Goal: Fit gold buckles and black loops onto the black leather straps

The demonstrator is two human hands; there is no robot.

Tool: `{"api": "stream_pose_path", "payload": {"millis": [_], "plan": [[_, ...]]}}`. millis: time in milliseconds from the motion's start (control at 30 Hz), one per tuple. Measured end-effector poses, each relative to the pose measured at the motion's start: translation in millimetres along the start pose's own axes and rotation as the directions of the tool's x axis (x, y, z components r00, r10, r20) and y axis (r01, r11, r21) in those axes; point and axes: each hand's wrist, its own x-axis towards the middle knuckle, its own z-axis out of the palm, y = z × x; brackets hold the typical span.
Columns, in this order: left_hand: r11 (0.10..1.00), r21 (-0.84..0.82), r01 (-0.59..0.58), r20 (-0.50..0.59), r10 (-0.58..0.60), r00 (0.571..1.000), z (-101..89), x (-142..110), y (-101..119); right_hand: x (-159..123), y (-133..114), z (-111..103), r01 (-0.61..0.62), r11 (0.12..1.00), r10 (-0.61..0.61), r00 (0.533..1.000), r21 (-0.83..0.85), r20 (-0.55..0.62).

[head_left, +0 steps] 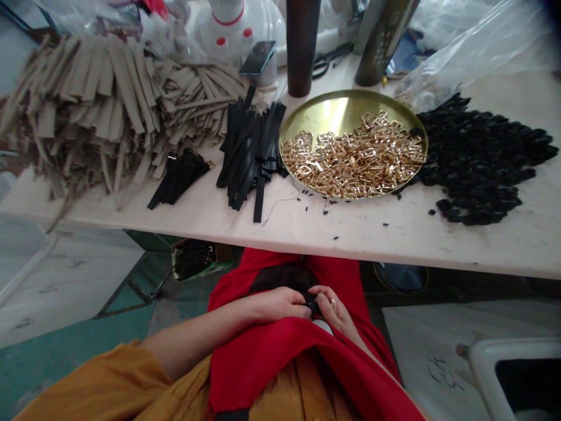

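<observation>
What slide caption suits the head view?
Left hand and right hand close together over red cloth, near a table bearing black strips and a round tray of gold buckles.

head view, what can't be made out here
Head view: what, if anything, the left hand and right hand hold; they cover it themselves.
Head view: the rest of the white container, cut off by the right and bottom edges.
Head view: how many gold pieces; they overlap.
Head view: dark marks at lower right, too blurred to read.

Workshop | worktable (pixel 368 242) | heaped grey-brown strips (pixel 99 93) | black straps (pixel 248 152) | tray (pixel 326 114) of gold-coloured buckles (pixel 359 161)
</observation>
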Motion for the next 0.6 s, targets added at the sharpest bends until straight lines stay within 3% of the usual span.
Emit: {"api": "stream_pose_path", "payload": {"millis": [167, 267, 333, 400, 467, 600], "plan": [[0.985, 0.171, -0.035, -0.033, 0.041, 0.999, 6.0, -5.3, 7.2, 0.0, -1.4, 1.9, 0.121, 0.984, -0.11, 0.99, -0.131, 0.085], [0.958, 0.284, -0.047, -0.073, 0.071, 0.995, -0.8, -13.4, 21.5, -0.2, -9.3, 1.0, 0.204, 0.957, -0.209, 0.978, -0.208, 0.0], [0.907, 0.418, -0.051, -0.185, 0.14, 0.973, -9.8, -17.9, 36.7, 3.8, -23.8, -3.3, 0.253, 0.918, -0.295, 0.95, -0.305, -0.101], [0.814, 0.58, -0.034, -0.356, 0.291, 0.888, -19.5, -18.0, 54.3, 13.3, -46.1, -11.3, 0.28, 0.852, -0.398, 0.895, -0.442, -0.2], [0.704, 0.71, 0.009, -0.469, 0.463, 0.752, -29.3, -12.3, 70.9, 28.3, -72.0, -22.2, 0.258, 0.762, -0.475, 0.846, -0.594, -0.243], [0.555, 0.818, 0.149, -0.534, 0.64, 0.553, -60.1, 1.5, 91.5, 66.9, -109.6, -48.0, 0.075, 0.51, -0.494, 0.841, -0.857, -0.22]]}}
